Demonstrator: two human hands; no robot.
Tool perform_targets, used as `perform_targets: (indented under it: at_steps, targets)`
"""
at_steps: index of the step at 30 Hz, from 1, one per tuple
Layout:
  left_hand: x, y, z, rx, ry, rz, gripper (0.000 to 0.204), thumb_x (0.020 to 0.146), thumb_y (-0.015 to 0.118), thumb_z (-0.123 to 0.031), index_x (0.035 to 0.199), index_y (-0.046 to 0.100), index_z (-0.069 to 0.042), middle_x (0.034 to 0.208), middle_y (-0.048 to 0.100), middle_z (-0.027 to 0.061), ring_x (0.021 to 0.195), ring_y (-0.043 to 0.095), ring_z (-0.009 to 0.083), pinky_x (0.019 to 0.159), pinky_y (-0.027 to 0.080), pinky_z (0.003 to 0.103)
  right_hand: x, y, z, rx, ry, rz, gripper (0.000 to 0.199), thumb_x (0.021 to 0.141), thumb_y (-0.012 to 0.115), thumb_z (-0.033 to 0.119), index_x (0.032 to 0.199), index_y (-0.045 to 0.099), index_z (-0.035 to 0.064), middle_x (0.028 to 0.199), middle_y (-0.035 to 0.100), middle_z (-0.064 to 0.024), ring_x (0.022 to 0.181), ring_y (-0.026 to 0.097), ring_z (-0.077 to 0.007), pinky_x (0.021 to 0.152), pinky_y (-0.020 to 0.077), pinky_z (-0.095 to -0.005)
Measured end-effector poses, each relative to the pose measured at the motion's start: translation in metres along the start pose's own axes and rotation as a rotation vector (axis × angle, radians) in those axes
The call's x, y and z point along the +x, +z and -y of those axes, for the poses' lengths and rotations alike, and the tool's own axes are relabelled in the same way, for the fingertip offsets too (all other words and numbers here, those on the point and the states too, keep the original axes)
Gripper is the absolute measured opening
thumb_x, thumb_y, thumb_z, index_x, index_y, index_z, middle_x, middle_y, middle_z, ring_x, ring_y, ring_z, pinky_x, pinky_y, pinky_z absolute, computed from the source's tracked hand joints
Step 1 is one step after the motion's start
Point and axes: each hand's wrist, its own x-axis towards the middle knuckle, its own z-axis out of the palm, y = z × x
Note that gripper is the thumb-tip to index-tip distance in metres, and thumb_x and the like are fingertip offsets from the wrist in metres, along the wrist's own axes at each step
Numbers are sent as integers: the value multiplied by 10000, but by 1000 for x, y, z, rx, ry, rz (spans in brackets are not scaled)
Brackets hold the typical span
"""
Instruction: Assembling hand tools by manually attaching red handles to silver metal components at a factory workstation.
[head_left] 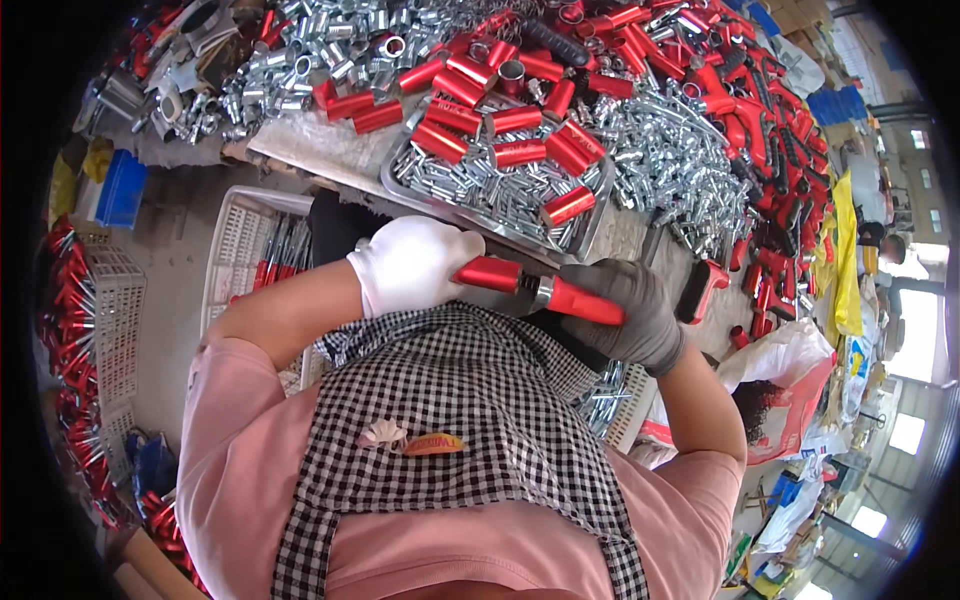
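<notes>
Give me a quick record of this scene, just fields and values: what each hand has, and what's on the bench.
left hand: white glove, shut on one end of the red tube
right hand: grey glove, shut on the other end
tube: two red sections joined by a silver collar, held level over the lap
tray: metal, holds small silver parts and red sleeves
bench: more silver fittings and red handles heaped beyond the tray
crate: white, at the person's left, red-tipped rods inside

Glossy red metal tube (545, 290) with bright steel collar sits between white knit cloth glove (410, 262) and matt grey fabric glove (635, 310); shiny zinc-plated pins fill brushed metal tray (592, 215); checked woven apron (455, 400).
</notes>
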Motion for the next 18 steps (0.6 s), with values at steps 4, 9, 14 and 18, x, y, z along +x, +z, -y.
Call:
perform_targets:
  at_steps: [4,9,14,18]
  targets:
    - [-4,-4,-6,-428,86,443,274,734,735,-242,846,629,-16,653,610,153,659,636,293,638,500,391,11,4,1,-350,-594,-5,494,609,772,193,1089,683,120,955,625,-61,845,644,-247,696,547,-393]
    - [-2,-4,-14,-855,-205,922,237,776,713,-193,847,619,13,646,580,27,564,520,114,515,467,315,16,9,11,-429,-825,64,387,671,708,168,1055,696,126,928,610,-58,836,639,-254,722,554,-417]
    - [-13,9,-10,-231,109,304,223,761,700,-225,810,613,-25,697,656,122,606,641,274,552,494,378,-1,30,18,-362,-286,-41,386,660,762,169,1038,706,119,760,628,-76,686,644,-238,671,558,-355]
    - [-4,-14,-11,519,192,-75,207,855,618,-267,877,609,-62,670,638,115,631,680,274,558,523,402,3,36,35,290,348,123,379,763,751,197,1107,655,69,820,636,-90,696,646,-230,631,547,-353]
